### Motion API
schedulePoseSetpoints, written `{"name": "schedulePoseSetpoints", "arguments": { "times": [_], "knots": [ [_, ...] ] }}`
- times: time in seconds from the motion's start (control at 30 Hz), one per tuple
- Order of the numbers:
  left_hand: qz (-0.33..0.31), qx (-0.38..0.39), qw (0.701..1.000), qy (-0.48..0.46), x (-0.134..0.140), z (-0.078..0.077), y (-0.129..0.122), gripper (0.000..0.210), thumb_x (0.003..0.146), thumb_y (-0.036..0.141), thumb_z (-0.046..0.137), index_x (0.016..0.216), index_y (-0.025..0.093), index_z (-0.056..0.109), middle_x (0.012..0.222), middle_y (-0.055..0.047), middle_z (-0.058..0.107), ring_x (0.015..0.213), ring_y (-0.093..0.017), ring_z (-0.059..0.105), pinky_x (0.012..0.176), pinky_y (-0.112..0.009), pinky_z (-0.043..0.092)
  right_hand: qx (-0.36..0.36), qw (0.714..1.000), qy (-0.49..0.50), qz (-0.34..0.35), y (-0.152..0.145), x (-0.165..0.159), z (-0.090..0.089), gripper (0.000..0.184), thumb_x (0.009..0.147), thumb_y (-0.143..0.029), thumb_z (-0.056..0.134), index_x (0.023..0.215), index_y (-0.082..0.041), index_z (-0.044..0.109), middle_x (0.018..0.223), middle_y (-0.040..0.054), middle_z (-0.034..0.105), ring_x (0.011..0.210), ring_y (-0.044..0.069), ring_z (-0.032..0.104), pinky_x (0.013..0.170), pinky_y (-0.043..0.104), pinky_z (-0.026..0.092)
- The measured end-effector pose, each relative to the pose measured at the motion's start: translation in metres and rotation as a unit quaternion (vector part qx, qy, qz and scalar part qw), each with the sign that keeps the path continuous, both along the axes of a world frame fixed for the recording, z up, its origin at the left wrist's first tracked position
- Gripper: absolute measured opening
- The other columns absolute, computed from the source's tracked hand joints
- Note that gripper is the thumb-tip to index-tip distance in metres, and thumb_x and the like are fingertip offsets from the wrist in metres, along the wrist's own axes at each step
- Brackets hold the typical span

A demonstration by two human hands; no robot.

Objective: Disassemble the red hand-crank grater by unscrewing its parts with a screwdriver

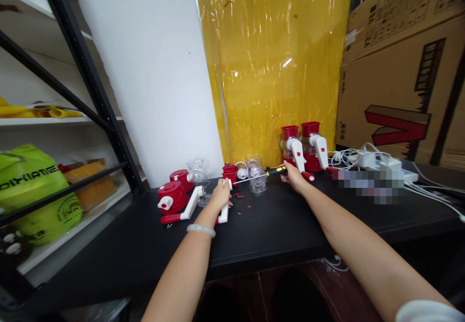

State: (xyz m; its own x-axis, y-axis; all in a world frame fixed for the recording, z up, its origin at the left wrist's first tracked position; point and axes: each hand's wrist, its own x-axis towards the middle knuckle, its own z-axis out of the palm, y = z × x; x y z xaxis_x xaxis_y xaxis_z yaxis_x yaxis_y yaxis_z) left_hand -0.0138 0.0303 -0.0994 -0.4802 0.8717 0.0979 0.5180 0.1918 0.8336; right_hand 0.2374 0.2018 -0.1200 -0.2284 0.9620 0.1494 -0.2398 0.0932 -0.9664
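My left hand is closed around a white crank handle with a red grip, above the black table. In my right hand is a screwdriver with a black and yellow handle. Its long shaft points left, and the tip meets the white part at my left fingers; exact contact is too small to tell. Behind the shaft are clear plastic housings and red parts. Another crank handle lies left of my left hand, beside a red base.
Two assembled red-and-white rotary graters stand at the back right. White cables and adapters lie farther right, before a large cardboard box. Small screws and a small red piece lie on the table. Shelving stands left.
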Motion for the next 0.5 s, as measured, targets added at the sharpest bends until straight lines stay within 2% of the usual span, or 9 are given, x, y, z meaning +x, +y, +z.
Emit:
{"name": "schedulePoseSetpoints", "arguments": {
  "times": [0.1,0.3,0.5],
  "knots": [
    [0.001,-0.002,1.0,0.004,-0.0011,-0.0006,0.0008,0.039,0.101,0.052,0.023,0.11,0.02,0.044,0.066,0.002,0.054,0.037,-0.014,0.055,0.041,-0.027,0.047,0.026,0.998,-0.047,-0.033,0.0014,0.0009,-0.0036,0.042,0.085,-0.062,0.058,0.073,-0.021,0.055,0.04,-0.0048,0.043,0.035,0.01,0.039,0.042,0.024,0.04],
    [0.0,-0.006,1.0,0.005,-0.001,-0.0009,0.0011,0.04,0.101,0.053,0.023,0.109,0.02,0.044,0.067,0.002,0.054,0.038,-0.014,0.055,0.042,-0.028,0.048,-0.012,1.0,0.008,0.015,-0.0056,0.0003,-0.0027,0.027,0.087,-0.045,0.063,0.077,-0.021,0.055,0.041,-0.0089,0.036,0.037,0.006,0.034,0.046,0.02,0.044],
    [0.004,-0.005,1.0,0.004,-0.0007,0.0007,0.0008,0.041,0.101,0.052,0.022,0.114,0.02,0.044,0.068,0.001,0.055,0.038,-0.014,0.055,0.043,-0.027,0.048,-0.037,0.997,0.062,0.036,-0.0084,-0.0008,0.002,0.014,0.085,-0.03,0.062,0.079,-0.022,0.053,0.049,-0.0077,0.041,0.042,0.007,0.039,0.05,0.021,0.046]
  ]
}}
